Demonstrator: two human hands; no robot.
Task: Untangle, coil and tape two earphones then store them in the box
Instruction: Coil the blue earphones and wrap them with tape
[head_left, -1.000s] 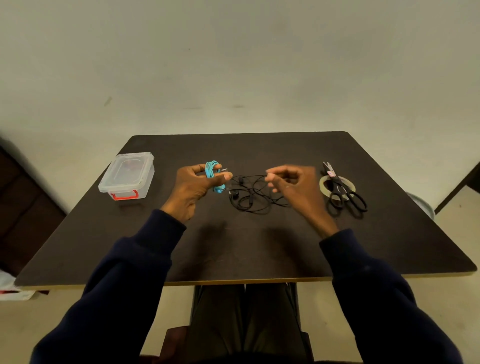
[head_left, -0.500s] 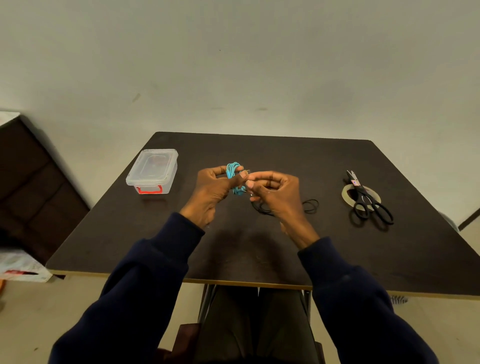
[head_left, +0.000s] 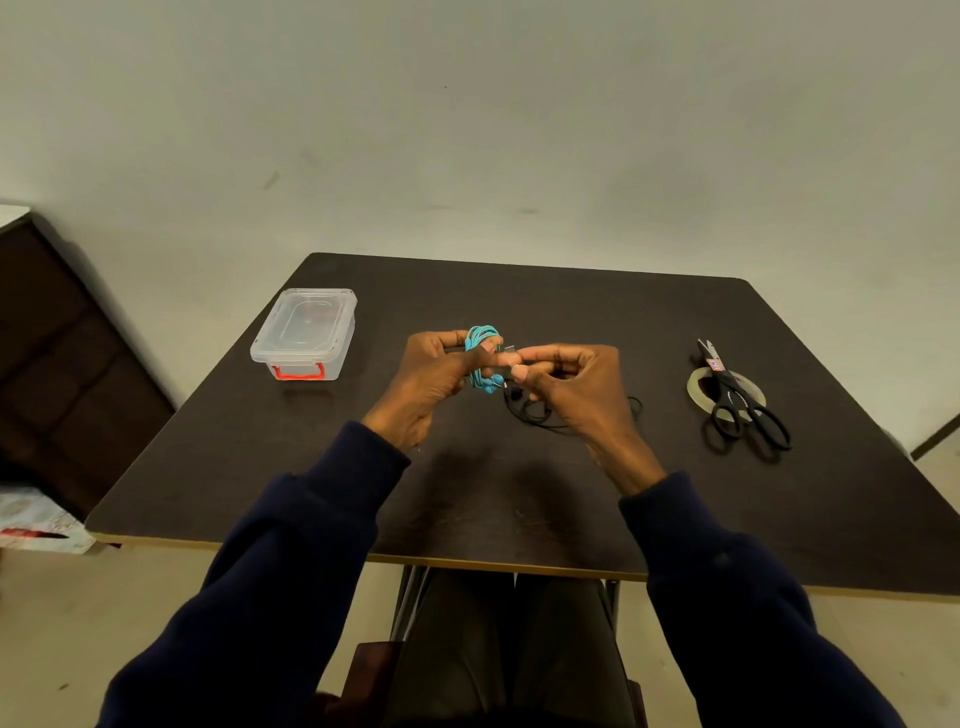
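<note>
Right hand (head_left: 566, 384), a second ago apart over black earphone (head_left: 525, 411), now centre frame, fingertips pinching small pale piece against turquoise coil (head_left: 481, 335); tape or plug, cannot tell. Left hand (head_left: 431, 376) grips coil. Judgement: first coil being secured. Box (head_left: 306, 332), left of centre, lidded.

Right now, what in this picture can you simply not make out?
All from the head view:
- The black earphone: much of its cord lies behind the right hand.
- What the right hand pinches beside the teal earphone held in the left hand: too small to tell.
- The tape roll: partly covered by the scissors.
- The box: its cloudy lid hides the inside.
</note>
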